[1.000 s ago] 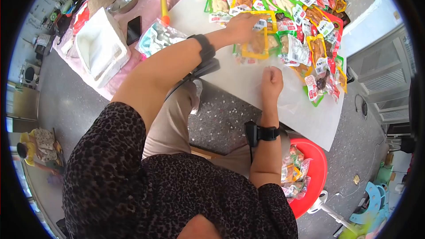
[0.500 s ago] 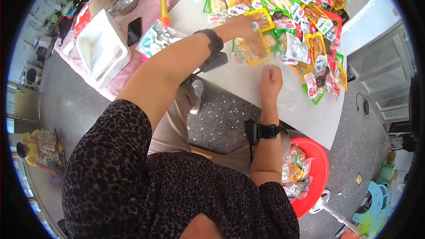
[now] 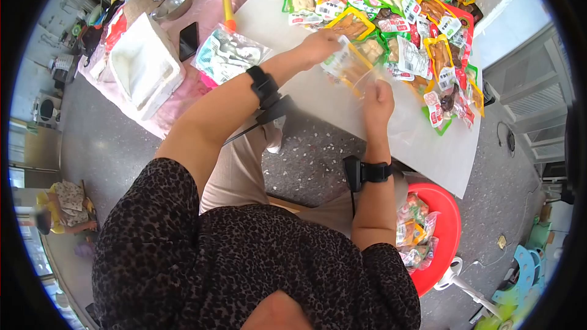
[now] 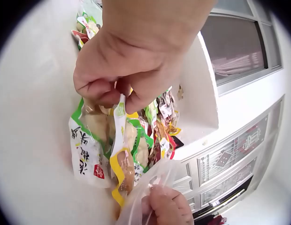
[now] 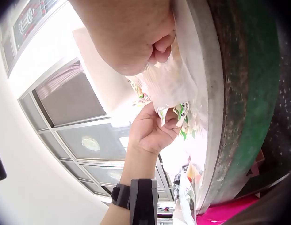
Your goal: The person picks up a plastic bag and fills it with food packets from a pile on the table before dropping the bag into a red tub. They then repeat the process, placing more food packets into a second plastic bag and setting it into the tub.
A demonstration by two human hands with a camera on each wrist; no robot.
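Observation:
My left hand (image 3: 321,47) pinches one end of a yellow-edged snack packet (image 4: 123,169) between thumb and fingers, and the packet hangs on edge in the left wrist view. My right hand (image 3: 378,104) grips a clear plastic bag (image 4: 155,180), its fingers curled at the rim. In the right wrist view the bag (image 5: 169,86) spreads between the two hands. The packet's lower end overlaps the bag's mouth in the left wrist view. Close behind lie a green-edged packet (image 3: 372,51) and another yellow-edged packet (image 3: 351,23).
A pile of sealed snack packets (image 3: 391,0) covers the far part of the white table (image 3: 422,159). A red tub (image 3: 449,220) with bagged packets stands beside my right elbow. On the pink cloth to the left are a white foam box (image 3: 147,67), a phone (image 3: 189,41) and a metal bowl (image 3: 173,5).
The left hand has drawn back from the packets towards me, bringing a yellow-edged packet with it, now turned over beside the right hand. The right hand has shifted slightly up with the bag.

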